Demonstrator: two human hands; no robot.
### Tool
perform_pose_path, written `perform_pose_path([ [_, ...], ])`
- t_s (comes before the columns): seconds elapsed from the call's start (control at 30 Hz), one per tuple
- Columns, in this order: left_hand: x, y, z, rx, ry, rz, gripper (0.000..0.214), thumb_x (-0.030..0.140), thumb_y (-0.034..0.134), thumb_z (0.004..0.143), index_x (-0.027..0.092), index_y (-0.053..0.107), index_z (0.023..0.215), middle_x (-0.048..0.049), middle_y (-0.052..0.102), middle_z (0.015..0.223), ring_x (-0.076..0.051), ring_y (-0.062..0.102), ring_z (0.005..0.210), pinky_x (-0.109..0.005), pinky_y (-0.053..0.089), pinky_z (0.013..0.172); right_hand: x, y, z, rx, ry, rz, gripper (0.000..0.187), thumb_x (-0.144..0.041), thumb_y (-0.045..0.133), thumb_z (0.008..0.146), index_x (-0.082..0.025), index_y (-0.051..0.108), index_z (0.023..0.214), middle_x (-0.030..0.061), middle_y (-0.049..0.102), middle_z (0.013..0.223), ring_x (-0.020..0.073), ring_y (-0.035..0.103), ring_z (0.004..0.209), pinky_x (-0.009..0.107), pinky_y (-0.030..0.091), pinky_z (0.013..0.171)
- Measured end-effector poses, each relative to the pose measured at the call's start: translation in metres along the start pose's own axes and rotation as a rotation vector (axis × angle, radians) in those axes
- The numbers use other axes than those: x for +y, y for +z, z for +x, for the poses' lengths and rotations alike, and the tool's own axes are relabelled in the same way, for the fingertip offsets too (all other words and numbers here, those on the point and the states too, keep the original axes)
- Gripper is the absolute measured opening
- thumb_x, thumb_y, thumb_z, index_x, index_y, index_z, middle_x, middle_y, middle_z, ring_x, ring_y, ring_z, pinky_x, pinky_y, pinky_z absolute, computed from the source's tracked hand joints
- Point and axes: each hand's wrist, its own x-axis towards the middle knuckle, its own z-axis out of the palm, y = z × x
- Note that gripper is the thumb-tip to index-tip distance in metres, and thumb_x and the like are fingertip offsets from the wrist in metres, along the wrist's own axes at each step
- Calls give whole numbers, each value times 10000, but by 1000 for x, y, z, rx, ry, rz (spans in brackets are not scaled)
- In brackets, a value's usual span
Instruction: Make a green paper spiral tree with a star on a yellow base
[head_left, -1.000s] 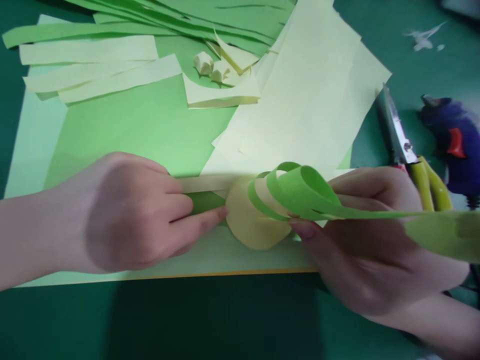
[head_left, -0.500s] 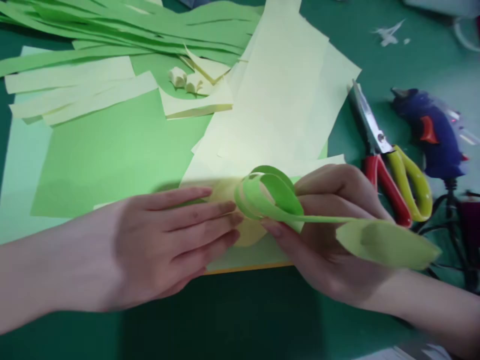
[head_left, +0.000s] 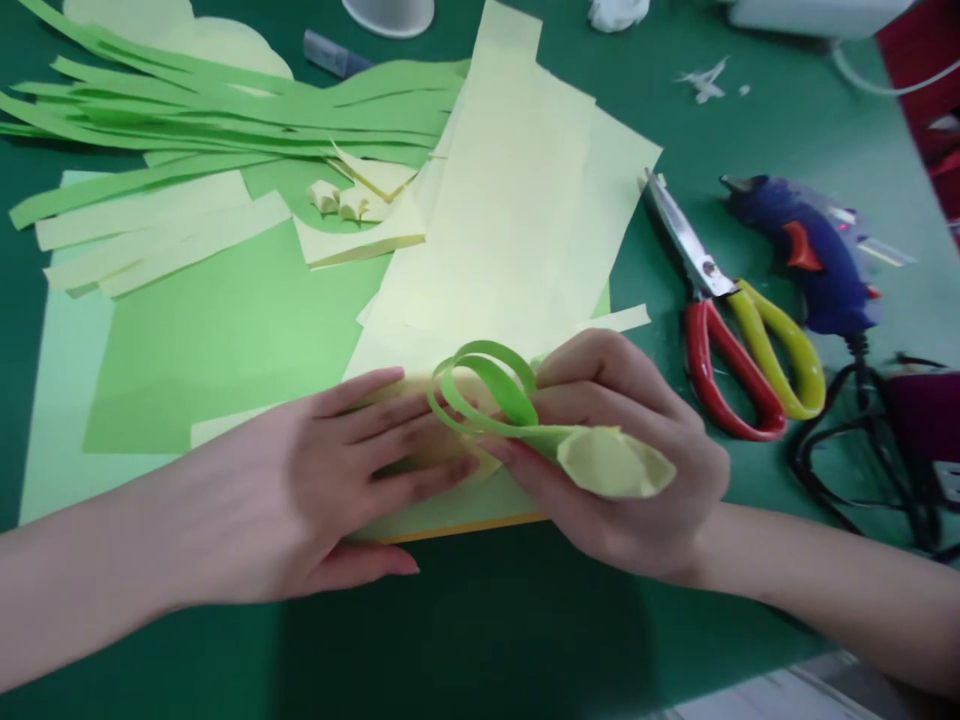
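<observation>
My left hand (head_left: 352, 480) lies palm down on the paper stack, fingers stretched out and thumb apart. Beneath its fingertips a pale yellow paper piece (head_left: 487, 466) shows in part. My right hand (head_left: 630, 420) pinches a green paper strip (head_left: 511, 396) curled into loose loops. The strip's broader pale yellow-green end (head_left: 615, 465) sticks out to the right, across the front of that hand. The loops stand just over the left fingertips; whether they touch is unclear. Pale yellow sheets (head_left: 502, 200) and a green sheet (head_left: 225, 350) lie beyond and under the hands.
Red-and-yellow-handled scissors (head_left: 709, 275) lie right of the sheets, beside a blue glue gun (head_left: 810, 245) with a black cord (head_left: 814, 470). Cut green strips (head_left: 300, 115) spread across the back left. Pale strips (head_left: 150, 215) and small rolled paper pieces (head_left: 324, 197) lie in front of them.
The view has shifted, so things sit farther left. My left fingers have spread, with the thumb now out. The strip's pale end has swung closer to the loops, which look looser.
</observation>
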Motion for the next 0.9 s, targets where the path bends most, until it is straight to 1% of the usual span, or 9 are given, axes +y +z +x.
perform_pose_path([
  [0.17, 0, 0, 11, 17, 42, -35, 525, 452, 477, 851, 182, 422, 1298, -72, 556, 1275, -256, 443, 1241, -394, 258, 1098, 0, 0, -1, -10, 2, 23, 183, -43, 587, 707, -179, 486, 777, 13, 441, 739, 111, 442, 641, 258, 380, 500],
  [0.33, -1, -3, 11, -26, 40, -7, 578, 486, 425, 870, 194, 342, 1361, -67, 531, 1299, -236, 421, 1249, -374, 139, 1123, 3, 0, 0, -5, -7, 24, 185, -30, 581, 694, -169, 493, 778, 9, 458, 738, 103, 455, 653, 250, 397, 531],
  [0.4, 0, -6, 11, -30, 19, -18, 573, 498, 424, 866, 196, 368, 1350, -58, 535, 1295, -234, 411, 1252, -365, 123, 1126, 4, -1, 0, 0, -15, 28, 183, -29, 584, 692, -163, 493, 778, 4, 462, 726, 99, 457, 651, 243, 396, 536],
  [0.57, 2, -11, 16, -60, -17, -12, 521, 469, 445, 865, 198, 431, 1309, -76, 485, 1340, -258, 338, 1300, -401, 213, 1108, 4, 1, 0, 19, -22, 100, 130, -66, 592, 718, -154, 507, 763, -4, 455, 692, 96, 449, 639, 224, 386, 524],
  [0.67, 4, -15, 14, -70, 7, 19, 511, 480, 450, 857, 204, 452, 1287, -94, 462, 1359, -272, 347, 1299, -431, 236, 1101, 5, 3, 1, 37, 5, 155, 104, -91, 587, 747, -164, 519, 719, -10, 447, 680, 95, 456, 630, 217, 388, 521],
  [0.73, 5, -19, 9, -18, 38, 61, 436, 424, 447, 869, 187, 498, 1230, -97, 514, 1315, -257, 395, 1274, -439, 213, 1112, 4, 1, 6, 46, 69, 207, 111, -129, 600, 755, -165, 523, 684, -10, 453, 670, 98, 460, 628, 221, 389, 524],
  [0.77, 7, -22, 6, 48, 44, 89, 374, 377, 445, 873, 181, 529, 1181, -92, 559, 1269, -245, 431, 1248, -444, 202, 1117, 4, -1, 9, 46, 137, 241, 121, -155, 612, 753, -164, 525, 670, -10, 457, 662, 98, 456, 621, 224, 385, 524],
  [0.83, 9, -28, 0, 193, 38, 160, 281, 323, 465, 857, 184, 569, 1077, -76, 639, 1163, -225, 507, 1180, -446, 200, 1120, 1, -7, 17, 30, 333, 344, 156, -223, 635, 738, -160, 527, 644, -12, 462, 651, 96, 439, 606, 230, 371, 529],
  [0.9, 12, -35, -3, 283, 36, 249, 244, 315, 536, 818, 185, 580, 1021, -56, 682, 1084, -201, 572, 1097, -412, 253, 1106, -3, -16, 26, -8, 569, 493, 204, -288, 654, 710, -156, 523, 626, -19, 456, 638, 89, 418, 585, 233, 349, 529],
])
